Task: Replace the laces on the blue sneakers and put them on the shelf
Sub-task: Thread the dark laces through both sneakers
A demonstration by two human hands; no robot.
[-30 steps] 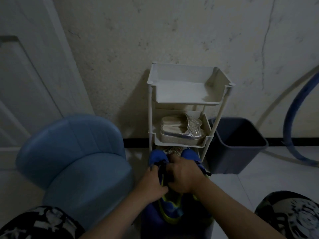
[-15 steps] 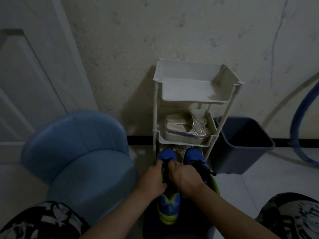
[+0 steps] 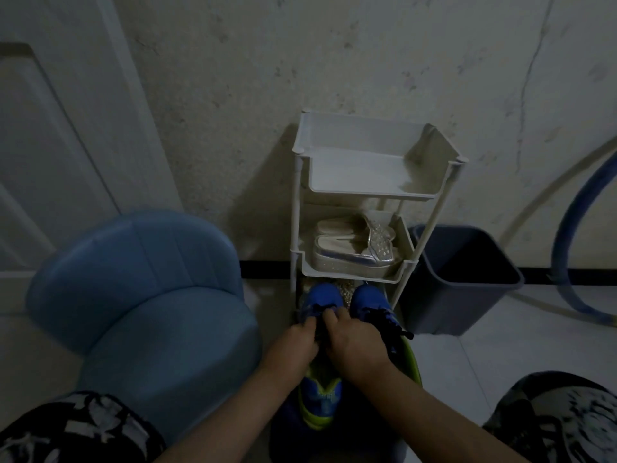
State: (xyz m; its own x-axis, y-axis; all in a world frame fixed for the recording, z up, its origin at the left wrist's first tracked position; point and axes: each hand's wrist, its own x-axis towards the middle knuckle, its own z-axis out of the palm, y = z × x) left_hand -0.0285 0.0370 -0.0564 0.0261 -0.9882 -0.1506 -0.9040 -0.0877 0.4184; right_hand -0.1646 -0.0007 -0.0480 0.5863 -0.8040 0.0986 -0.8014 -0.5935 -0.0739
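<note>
Two blue sneakers with yellow-green trim sit side by side, toes pointing at the foot of the white shelf rack point(image 3: 377, 192). On the left sneaker point(image 3: 322, 297), my left hand point(image 3: 295, 342) and my right hand point(image 3: 355, 342) both pinch the dark laces at its middle. The right sneaker point(image 3: 370, 299) lies beside it with dark laces point(image 3: 397, 325) trailing off to the right. The rack's top tray is bare. The laces under my fingers are hidden.
Silver sandals point(image 3: 354, 245) fill the rack's middle tray. A blue padded stool point(image 3: 150, 295) stands to the left, and a dark bin point(image 3: 464, 275) to the right of the rack. A blue hoop point(image 3: 567, 248) leans on the wall. A white door point(image 3: 50, 128) is at far left.
The view has shifted and the sneakers now lie a little closer to the rack's foot. Both hands stay on the left sneaker's laces, working slightly forward.
</note>
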